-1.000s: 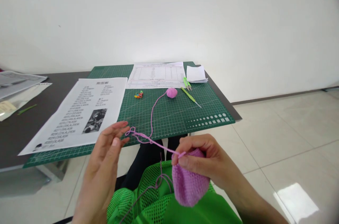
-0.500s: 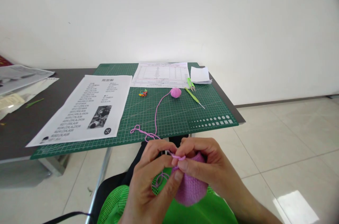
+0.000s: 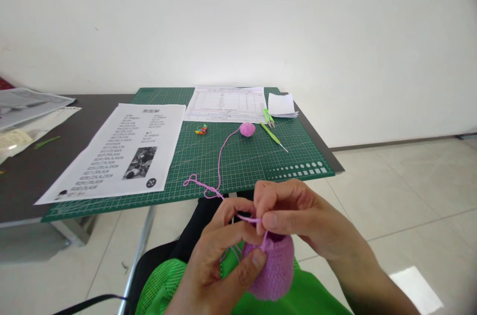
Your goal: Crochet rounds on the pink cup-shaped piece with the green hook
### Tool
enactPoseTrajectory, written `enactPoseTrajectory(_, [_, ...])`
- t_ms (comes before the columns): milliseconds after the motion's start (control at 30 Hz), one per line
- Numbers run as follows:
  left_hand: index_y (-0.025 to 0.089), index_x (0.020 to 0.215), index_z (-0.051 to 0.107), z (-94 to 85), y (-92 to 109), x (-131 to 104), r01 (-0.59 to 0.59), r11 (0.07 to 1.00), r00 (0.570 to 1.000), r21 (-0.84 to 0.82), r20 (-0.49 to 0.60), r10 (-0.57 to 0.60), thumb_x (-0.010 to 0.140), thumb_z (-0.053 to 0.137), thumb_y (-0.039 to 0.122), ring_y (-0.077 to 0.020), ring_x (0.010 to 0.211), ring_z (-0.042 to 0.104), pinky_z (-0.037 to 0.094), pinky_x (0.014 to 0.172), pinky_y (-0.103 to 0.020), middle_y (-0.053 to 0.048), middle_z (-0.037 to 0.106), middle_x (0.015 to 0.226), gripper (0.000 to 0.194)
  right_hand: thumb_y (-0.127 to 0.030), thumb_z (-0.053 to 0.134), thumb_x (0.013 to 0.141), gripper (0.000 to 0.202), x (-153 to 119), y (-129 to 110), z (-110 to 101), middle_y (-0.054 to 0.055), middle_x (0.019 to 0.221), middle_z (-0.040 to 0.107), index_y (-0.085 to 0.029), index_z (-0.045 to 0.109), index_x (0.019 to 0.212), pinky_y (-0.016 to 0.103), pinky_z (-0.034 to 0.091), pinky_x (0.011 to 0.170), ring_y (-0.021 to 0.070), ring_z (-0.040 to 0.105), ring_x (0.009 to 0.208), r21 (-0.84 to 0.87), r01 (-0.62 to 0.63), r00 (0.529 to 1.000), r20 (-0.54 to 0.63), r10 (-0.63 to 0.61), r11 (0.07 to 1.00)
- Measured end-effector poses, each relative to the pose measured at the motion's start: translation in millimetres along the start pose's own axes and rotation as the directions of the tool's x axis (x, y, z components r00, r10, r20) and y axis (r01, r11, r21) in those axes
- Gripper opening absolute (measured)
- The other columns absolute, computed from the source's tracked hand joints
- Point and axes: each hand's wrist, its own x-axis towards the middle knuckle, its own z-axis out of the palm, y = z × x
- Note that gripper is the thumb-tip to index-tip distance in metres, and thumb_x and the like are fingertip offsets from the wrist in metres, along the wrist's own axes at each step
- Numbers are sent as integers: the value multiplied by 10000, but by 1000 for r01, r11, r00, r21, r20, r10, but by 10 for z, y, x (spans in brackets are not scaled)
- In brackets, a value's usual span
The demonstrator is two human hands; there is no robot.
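Between thumb and fingers, my left hand pinches the upper edge of a pink crocheted piece, which hangs over my lap. My right hand is closed just above the piece's opening, its thumb and index finger pinching pink yarn. A short pink strand rises from the piece's rim to my right fingertips. Yarn also runs over my left index finger. From there it trails across the green cutting mat to a small pink yarn ball.
On the mat lie a green-handled crochet hook, green snips, coloured stitch markers, a printed pattern sheet, a form and white paper slips. Papers and a plastic bag are at the far left.
My right hand has risen slightly away from the crocheted piece, drawing a strand up from its rim. The piece hangs a little lower, and its opening shows more.
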Motion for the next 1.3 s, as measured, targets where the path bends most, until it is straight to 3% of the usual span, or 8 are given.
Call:
enactPoseTrajectory(100, [279,832,727,-14,-6,-43,25,996,998,83,-52,-20,922,668,313,-262,1137,540,411,995,-384,-43,602,1205,113,-269,728,856,165,9,-13,-11,-10,748,603,-163,660,750,203,396,638,81,502,672,59,-40,998,-43,43,997])
enactPoseTrajectory(233, [268,824,728,-49,-27,-89,44,989,999,144,-22,-41,928,651,332,-289,1223,490,365,1041,-394,-54,592,1253,144,-285,601,957,167,10,-43,-33,-21,709,554,-174,582,835,187,386,652,79,470,670,106,-55,995,-71,63,993])
enactPoseTrajectory(433, [310,824,728,-80,-38,-132,76,996,995,43,-76,-72,922,665,374,-269,1240,500,328,1045,-373,-13,582,1242,133,-257,589,965,136,-74,-343,-171,-78,616,279,-192,578,846,165,316,483,77,229,550,85,44,987,-160,-30,995])
enactPoseTrajectory(600, [294,781,727,-140,-64,-163,79,995,992,60,-105,-73,925,639,444,-303,1316,432,239,1126,-431,-17,555,1341,226,-187,689,880,130,-148,-679,-346,-77,625,210,-176,616,773,116,323,452,76,179,565,-42,283,894,-349,-280,958])
enactPoseTrajectory(767, [285,776,731,-173,-39,-185,77,993,991,88,-117,-66,926,630,464,-326,1358,384,191,1151,-454,-28,542,1368,255,-193,790,784,135,-179,-808,-404,-78,584,251,-166,659,767,114,282,403,57,209,536,-179,324,827,-423,-370,929])
enactPoseTrajectory(1033, [326,857,723,-173,-32,-203,40,998,992,50,-117,-34,957,623,345,-268,1354,392,318,1039,-347,13,552,1326,143,-207,750,780,132,-123,-890,-337,-60,581,325,-178,640,714,125,270,414,50,303,543,-254,307,801,-451,-394,917])
enactPoseTrajectory(1200, [314,900,737,-259,-110,-232,51,998,998,-25,-46,-52,977,597,339,-271,1372,359,327,1052,-345,-22,548,1303,162,-156,712,792,132,-67,-884,-328,-71,578,275,-167,617,700,131,238,383,51,260,536,-256,342,796,-432,-424,904])
enactPoseTrajectory(1300, [293,881,726,-297,-132,-238,93,991,996,-96,13,-92,980,594,353,-249,1260,452,368,987,-316,-26,543,1241,176,-129,642,834,128,-62,-888,-317,-65,591,254,-159,623,712,137,221,386,60,264,555,-254,364,791,-424,-441,896])
